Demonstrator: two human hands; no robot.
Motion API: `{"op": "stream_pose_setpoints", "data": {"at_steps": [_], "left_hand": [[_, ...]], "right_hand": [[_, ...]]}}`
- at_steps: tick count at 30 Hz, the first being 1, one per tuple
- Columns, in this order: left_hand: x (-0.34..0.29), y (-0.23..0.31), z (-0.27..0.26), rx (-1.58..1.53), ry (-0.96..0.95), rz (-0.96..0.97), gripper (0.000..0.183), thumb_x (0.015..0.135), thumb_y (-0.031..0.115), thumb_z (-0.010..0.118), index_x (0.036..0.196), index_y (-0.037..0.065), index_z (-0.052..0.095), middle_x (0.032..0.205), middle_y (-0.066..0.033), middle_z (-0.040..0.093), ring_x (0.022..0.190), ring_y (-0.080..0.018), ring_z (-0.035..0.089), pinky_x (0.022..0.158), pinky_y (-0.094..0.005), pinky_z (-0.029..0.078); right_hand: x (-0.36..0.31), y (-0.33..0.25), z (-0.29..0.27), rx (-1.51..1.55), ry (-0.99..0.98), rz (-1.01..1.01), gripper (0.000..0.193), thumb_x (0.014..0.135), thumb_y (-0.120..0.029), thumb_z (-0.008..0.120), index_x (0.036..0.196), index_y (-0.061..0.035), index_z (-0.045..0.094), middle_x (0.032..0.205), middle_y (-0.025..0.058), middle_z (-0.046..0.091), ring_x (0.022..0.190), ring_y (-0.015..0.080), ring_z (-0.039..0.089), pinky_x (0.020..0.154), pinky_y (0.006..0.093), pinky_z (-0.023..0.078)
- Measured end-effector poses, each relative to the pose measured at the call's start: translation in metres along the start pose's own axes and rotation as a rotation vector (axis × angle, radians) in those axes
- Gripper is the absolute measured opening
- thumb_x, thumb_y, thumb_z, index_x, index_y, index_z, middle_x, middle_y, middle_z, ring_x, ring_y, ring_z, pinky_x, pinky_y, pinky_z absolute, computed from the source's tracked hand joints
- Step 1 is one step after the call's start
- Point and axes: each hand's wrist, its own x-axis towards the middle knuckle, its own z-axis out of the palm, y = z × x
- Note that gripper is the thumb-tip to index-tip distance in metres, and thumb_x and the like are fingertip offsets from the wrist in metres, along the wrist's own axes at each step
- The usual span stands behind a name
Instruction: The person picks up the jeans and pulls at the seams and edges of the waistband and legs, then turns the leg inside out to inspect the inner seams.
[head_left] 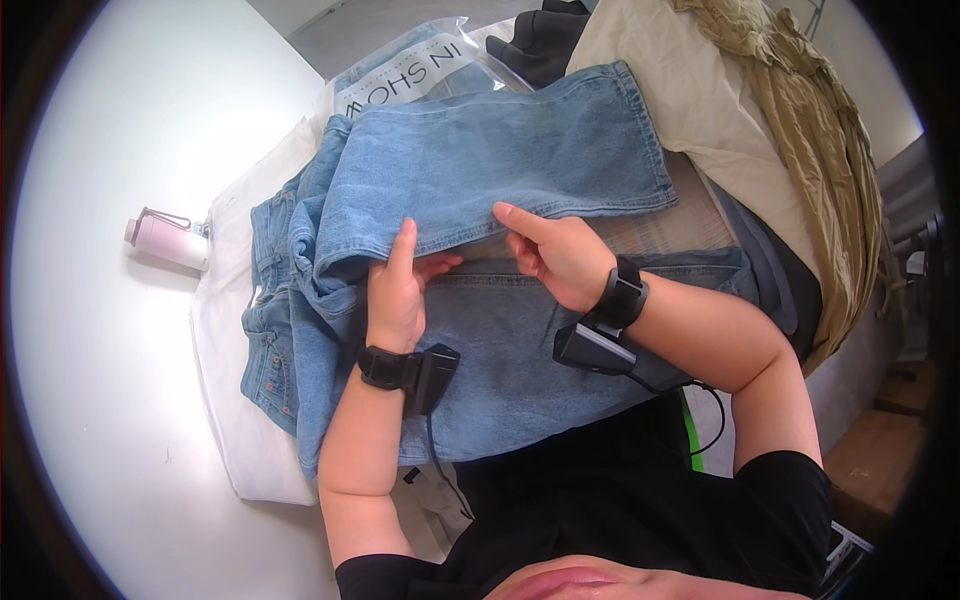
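A pair of blue jeans (480,150) lies spread in front of me, its waistband at the left and its leg hems toward the right. The far leg is bunched up near the waist, and its near edge is lifted. My left hand (400,290) grips that edge, thumb on top and fingers under the denim. A little to the right, my right hand (560,250) pinches the same edge between thumb and curled fingers. The nearer leg (520,360) lies flat below both hands. Each wrist wears a black strap with a small device.
White cloth (225,400) lies under the jeans. A pink bottle (170,240) lies by the white wall (110,150) at left. Behind sits a clear plastic bag (420,75) with denim inside. Beige and olive garments (790,110) are heaped at far right; cardboard boxes (880,450) stand lower right.
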Motion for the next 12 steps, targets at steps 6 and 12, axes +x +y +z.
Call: {"op": "stream_pose_setpoints", "data": {"at_steps": [6,12], "left_hand": [[-0.0005,-0.0005,0.0025,-0.109,-0.008,0.030,0.031,0.089,0.029,0.046,0.098,0.000,0.053,0.087,-0.0101,0.060,0.075,-0.0199,0.058,0.069,-0.0284,0.045],[0.0005,-0.0042,-0.0032,-0.157,-0.038,0.078,0.037,0.090,0.031,0.045,0.107,-0.002,0.047,0.099,-0.0117,0.057,0.085,-0.0210,0.057,0.075,-0.0326,0.046]], "right_hand": [[-0.0010,-0.0005,0.0009,-0.019,-0.013,-0.031,0.026,0.081,-0.021,0.060,0.061,-0.0083,0.052,0.058,-0.0014,0.044,0.051,0.0079,0.036,0.048,0.0208,0.029],[-0.0024,-0.0012,0.0021,-0.062,-0.009,-0.009,0.025,0.080,-0.021,0.062,0.061,-0.0078,0.052,0.059,-0.0013,0.045,0.052,0.0076,0.036,0.049,0.0207,0.029]]}}
